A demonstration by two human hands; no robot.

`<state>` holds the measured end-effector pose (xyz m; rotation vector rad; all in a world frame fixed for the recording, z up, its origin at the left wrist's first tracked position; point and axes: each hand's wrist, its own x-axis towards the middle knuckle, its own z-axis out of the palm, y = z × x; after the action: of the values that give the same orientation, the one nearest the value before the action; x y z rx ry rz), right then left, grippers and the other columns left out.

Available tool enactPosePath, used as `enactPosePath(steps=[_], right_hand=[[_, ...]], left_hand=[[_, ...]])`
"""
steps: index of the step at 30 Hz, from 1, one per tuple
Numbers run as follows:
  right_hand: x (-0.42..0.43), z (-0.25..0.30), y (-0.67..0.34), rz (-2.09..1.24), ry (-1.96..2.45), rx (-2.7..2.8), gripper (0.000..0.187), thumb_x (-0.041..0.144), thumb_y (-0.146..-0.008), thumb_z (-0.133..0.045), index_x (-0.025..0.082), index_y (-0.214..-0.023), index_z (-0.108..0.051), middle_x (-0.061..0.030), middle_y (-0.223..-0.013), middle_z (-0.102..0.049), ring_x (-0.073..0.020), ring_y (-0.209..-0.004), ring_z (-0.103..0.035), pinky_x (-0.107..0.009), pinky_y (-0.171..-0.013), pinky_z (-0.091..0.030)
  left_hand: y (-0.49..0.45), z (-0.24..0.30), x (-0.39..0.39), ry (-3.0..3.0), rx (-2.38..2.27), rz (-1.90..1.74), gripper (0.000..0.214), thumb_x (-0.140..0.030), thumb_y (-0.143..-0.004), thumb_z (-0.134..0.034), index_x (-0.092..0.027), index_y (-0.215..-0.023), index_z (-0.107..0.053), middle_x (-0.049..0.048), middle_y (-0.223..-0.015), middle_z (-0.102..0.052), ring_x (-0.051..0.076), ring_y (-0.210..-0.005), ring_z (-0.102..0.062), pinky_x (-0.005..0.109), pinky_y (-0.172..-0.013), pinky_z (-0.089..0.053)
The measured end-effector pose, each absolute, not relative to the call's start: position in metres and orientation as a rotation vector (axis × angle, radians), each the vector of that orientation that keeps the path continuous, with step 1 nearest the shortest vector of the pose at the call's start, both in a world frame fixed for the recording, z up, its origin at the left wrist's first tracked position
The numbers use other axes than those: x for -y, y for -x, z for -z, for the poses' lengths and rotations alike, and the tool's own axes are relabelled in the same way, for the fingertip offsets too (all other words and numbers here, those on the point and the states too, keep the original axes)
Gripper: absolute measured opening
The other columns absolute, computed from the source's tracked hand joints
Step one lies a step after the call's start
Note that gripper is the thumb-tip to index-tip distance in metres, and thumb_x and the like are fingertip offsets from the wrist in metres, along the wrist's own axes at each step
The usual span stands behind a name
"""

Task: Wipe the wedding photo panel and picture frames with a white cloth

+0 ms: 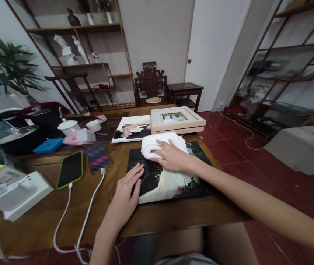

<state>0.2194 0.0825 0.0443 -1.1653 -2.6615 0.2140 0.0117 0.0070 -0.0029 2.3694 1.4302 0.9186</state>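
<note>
A large dark photo panel (170,187) lies flat on the wooden table, showing a pale gown on a black ground. My left hand (128,189) rests on its left edge, fingers stretched out and holding nothing. A folded white towel (153,143) sits on the panel's far part. My right hand (170,154) grips this towel from above and presses it against the panel, hiding some of the picture. Just beyond the towel are a white-edged photo print (132,129) and a light wooden picture frame (192,119) stacked on another.
To the left, a green-edged phone (70,170) and a second, blurred device are plugged into white cables. A white power strip (21,195), a blue box (48,145), a teapot (68,126) and dark pots (18,140) stand farther left. The table's right edge borders a red tiled floor (237,165).
</note>
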Motion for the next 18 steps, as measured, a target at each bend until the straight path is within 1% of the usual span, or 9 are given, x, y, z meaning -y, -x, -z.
enactPosePath(steps=[2,4,9,12,15,16,18], right_hand=[[-0.083,-0.044,-0.217,-0.21,1.179,2.631,0.036,0.032,-0.095,-0.039,0.021,-0.124,-0.055,-0.0137,-0.133,-0.051,-0.0332,-0.134,-0.028,-0.065,-0.101,-0.022],[-0.072,-0.044,-0.216,-0.215,1.168,2.626,0.034,0.031,-0.095,-0.039,0.02,-0.122,-0.056,-0.0122,-0.134,-0.051,-0.0335,-0.134,-0.026,-0.066,-0.102,-0.02],[-0.016,-0.043,-0.226,-0.252,1.128,2.708,0.032,0.026,-0.09,-0.045,0.022,-0.118,-0.06,-0.0089,-0.144,-0.039,-0.0345,-0.137,-0.018,-0.068,-0.103,-0.013],[0.022,-0.04,-0.234,-0.266,1.084,2.761,0.028,0.024,-0.086,-0.049,0.023,-0.109,-0.064,-0.008,-0.147,-0.035,-0.0371,-0.138,-0.013,-0.071,-0.102,-0.009],[0.046,-0.039,-0.241,-0.311,1.005,2.788,0.022,0.028,-0.082,-0.053,0.024,-0.099,-0.068,-0.0073,-0.148,-0.032,-0.038,-0.139,-0.007,-0.073,-0.101,-0.006],[0.048,-0.039,-0.244,-0.326,0.986,2.792,0.022,0.028,-0.082,-0.053,0.025,-0.098,-0.068,-0.0067,-0.149,-0.032,-0.0372,-0.139,-0.007,-0.073,-0.102,-0.005],[0.045,-0.039,-0.249,-0.334,1.006,2.784,0.026,0.024,-0.082,-0.052,0.025,-0.105,-0.066,-0.0056,-0.147,-0.034,-0.0348,-0.139,-0.01,-0.071,-0.103,-0.008]], left_hand=[[-0.012,0.004,-0.007,-2.373,-1.426,-0.929,0.037,-0.025,-0.092,-0.037,-0.013,-0.121,-0.057,0.0122,-0.132,-0.056,0.022,-0.128,-0.045,0.046,-0.107,-0.037],[-0.012,0.005,-0.007,-2.374,-1.432,-0.932,0.037,-0.025,-0.092,-0.037,-0.012,-0.121,-0.058,0.0126,-0.132,-0.056,0.022,-0.128,-0.045,0.046,-0.107,-0.036],[-0.012,0.005,-0.007,-2.372,-1.441,-0.917,0.037,-0.025,-0.092,-0.037,-0.013,-0.121,-0.058,0.0119,-0.132,-0.056,0.023,-0.127,-0.046,0.047,-0.106,-0.038],[-0.012,0.003,-0.006,-2.372,-1.427,-0.911,0.038,-0.024,-0.093,-0.036,-0.013,-0.122,-0.057,0.0115,-0.132,-0.056,0.023,-0.128,-0.045,0.048,-0.106,-0.036],[-0.012,0.003,-0.006,-2.359,-1.432,-0.905,0.038,-0.025,-0.092,-0.036,-0.013,-0.121,-0.057,0.0116,-0.133,-0.055,0.023,-0.129,-0.044,0.048,-0.107,-0.036],[-0.012,0.003,-0.006,-2.355,-1.433,-0.904,0.037,-0.025,-0.092,-0.036,-0.013,-0.121,-0.057,0.0116,-0.133,-0.055,0.023,-0.129,-0.044,0.048,-0.107,-0.036],[-0.012,0.003,-0.006,-2.35,-1.431,-0.907,0.037,-0.025,-0.092,-0.037,-0.014,-0.122,-0.056,0.0113,-0.133,-0.054,0.023,-0.129,-0.043,0.047,-0.107,-0.036]])
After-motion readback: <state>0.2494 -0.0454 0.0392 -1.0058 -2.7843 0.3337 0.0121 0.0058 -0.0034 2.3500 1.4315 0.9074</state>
